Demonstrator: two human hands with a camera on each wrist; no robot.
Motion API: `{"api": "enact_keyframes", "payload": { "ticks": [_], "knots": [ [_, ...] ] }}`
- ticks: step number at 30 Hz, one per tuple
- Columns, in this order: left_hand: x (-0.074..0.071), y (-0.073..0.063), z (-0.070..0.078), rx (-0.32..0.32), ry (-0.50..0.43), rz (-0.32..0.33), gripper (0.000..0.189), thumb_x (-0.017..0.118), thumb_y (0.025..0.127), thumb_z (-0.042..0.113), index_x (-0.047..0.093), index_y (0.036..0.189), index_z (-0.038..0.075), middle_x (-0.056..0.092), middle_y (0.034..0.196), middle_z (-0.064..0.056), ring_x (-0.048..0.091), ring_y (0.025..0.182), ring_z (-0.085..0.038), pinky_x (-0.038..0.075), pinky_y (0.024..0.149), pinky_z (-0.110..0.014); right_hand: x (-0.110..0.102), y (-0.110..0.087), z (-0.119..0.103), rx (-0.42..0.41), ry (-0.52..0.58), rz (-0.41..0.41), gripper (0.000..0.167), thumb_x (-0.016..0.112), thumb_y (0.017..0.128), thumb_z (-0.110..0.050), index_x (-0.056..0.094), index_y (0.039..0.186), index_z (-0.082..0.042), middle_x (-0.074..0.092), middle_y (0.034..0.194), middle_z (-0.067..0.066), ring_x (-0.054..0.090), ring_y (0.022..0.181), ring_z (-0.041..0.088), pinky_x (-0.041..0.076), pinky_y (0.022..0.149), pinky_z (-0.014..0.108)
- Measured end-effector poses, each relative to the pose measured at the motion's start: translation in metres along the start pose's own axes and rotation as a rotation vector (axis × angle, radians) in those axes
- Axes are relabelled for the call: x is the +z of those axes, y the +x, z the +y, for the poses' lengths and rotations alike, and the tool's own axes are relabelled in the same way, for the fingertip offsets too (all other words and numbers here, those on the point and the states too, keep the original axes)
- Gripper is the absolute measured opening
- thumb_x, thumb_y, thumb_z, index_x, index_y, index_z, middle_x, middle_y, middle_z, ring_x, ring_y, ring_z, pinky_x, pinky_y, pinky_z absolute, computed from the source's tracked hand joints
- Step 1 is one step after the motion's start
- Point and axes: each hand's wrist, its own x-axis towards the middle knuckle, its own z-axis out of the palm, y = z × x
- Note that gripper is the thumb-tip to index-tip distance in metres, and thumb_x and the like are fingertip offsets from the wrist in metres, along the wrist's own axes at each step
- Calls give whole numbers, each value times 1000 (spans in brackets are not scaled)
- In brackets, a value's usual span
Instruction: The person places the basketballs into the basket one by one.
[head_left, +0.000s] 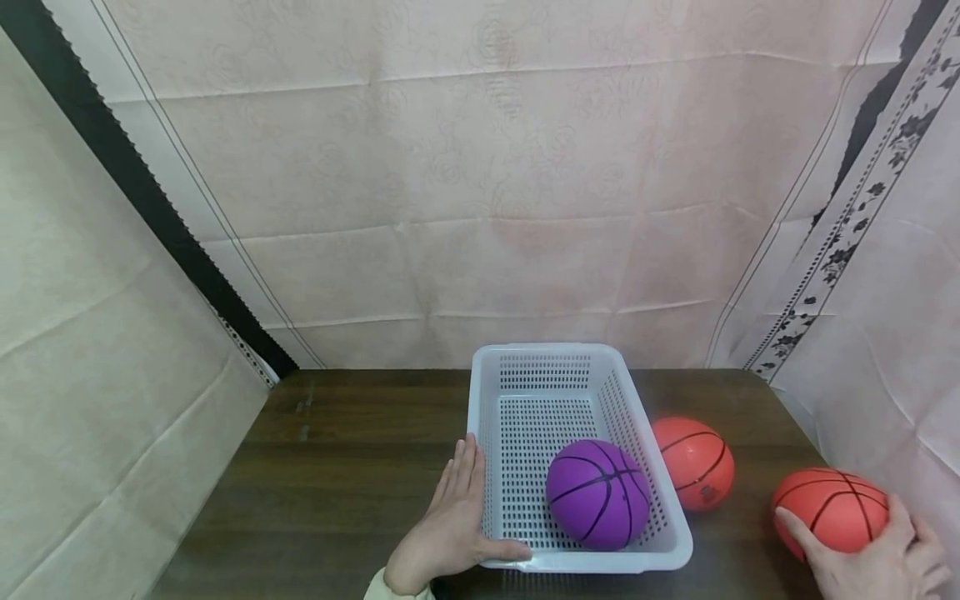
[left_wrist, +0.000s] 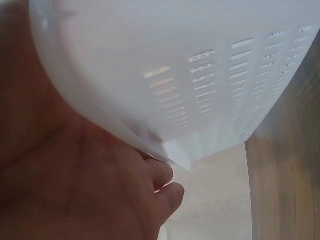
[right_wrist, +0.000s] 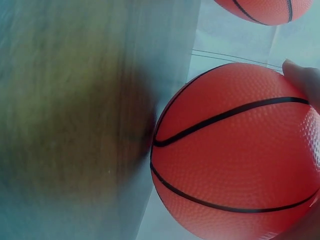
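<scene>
A white perforated plastic basket [head_left: 550,563] stands on the table, with a purple toy basketball [head_left: 597,495] inside its near right part. My left hand [head_left: 448,525] lies along the basket's near left corner, fingers straight on the left rim and thumb over the near rim. In the left wrist view the palm is right against the basket [left_wrist: 115,65]. At the right, my right hand [head_left: 885,557] grips a red toy basketball [head_left: 840,504], thumb on its left side and fingers on its right. That ball [right_wrist: 235,160] fills much of the right wrist view.
Another red basketball [head_left: 693,462] rests on the table just right of the basket, between it and the held ball. The dark wooden table [head_left: 330,483] is bounded by pale cloth hangings [head_left: 465,167] at the back and both sides.
</scene>
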Motion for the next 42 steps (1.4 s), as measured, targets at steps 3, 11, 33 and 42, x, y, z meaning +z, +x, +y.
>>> {"api": "enact_keyframes", "payload": {
  "ticks": [3,11,33,42],
  "knots": [
    [0,0,0,4,2,1,138,73,64,74,3,153,-5,-11,160,-19,-13,146,-29,5,117,-54,-1,0,-3,19,-33,-33,127,81,66,-56,5,155,-7,7,151,29,7,137,47,23,98,72],
    [-1,0,0,-1,-7,-8,138,73,64,73,2,153,-5,-12,160,-18,-14,146,-30,4,117,-54,-10,-5,-18,-21,-20,-44,122,78,72,-56,4,155,-6,5,151,28,6,137,47,25,97,73],
    [0,0,0,2,-17,3,138,74,64,73,2,153,-4,-12,160,-18,-14,146,-29,4,117,-54,-25,-18,-54,-248,236,89,111,88,66,-38,22,154,-20,15,152,17,8,138,33,19,103,67],
    [0,0,-1,10,-16,8,138,75,65,71,2,153,-5,-11,160,-19,-13,146,-30,4,117,-54,-25,-21,-68,-234,230,45,116,88,67,-41,17,156,-20,12,154,13,5,140,28,28,100,70]
  ]
}}
